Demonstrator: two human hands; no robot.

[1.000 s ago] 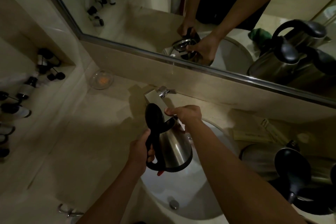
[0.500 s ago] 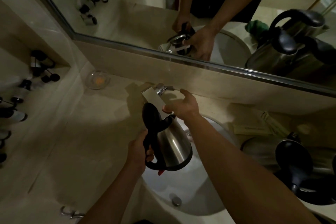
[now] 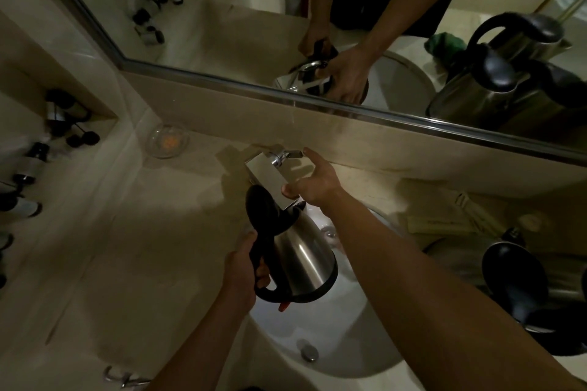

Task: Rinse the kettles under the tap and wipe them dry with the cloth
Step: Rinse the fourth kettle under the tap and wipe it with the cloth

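A steel kettle (image 3: 303, 259) with a black handle and open black lid hangs over the white sink (image 3: 336, 336), its mouth under the chrome tap (image 3: 266, 174). My left hand (image 3: 243, 273) grips the kettle's handle. My right hand (image 3: 313, 181) is spread beside the tap, its forefinger next to the small tap lever (image 3: 290, 154) and its thumb by the spout; it holds nothing. I see no water running. More steel kettles (image 3: 508, 267) with black lids stand at the right. A green cloth (image 3: 444, 44) shows only in the mirror.
A glass dish (image 3: 166, 140) sits on the counter near the wall at the left. Small dark-capped bottles (image 3: 31, 165) line the left ledge. Paper sachets (image 3: 441, 225) lie behind the kettles. The mirror (image 3: 222, 25) runs along the back wall.
My right hand has left the kettle's rim and risen to the tap, its forefinger now by the lever. The kettle stays under the spout in my left hand.
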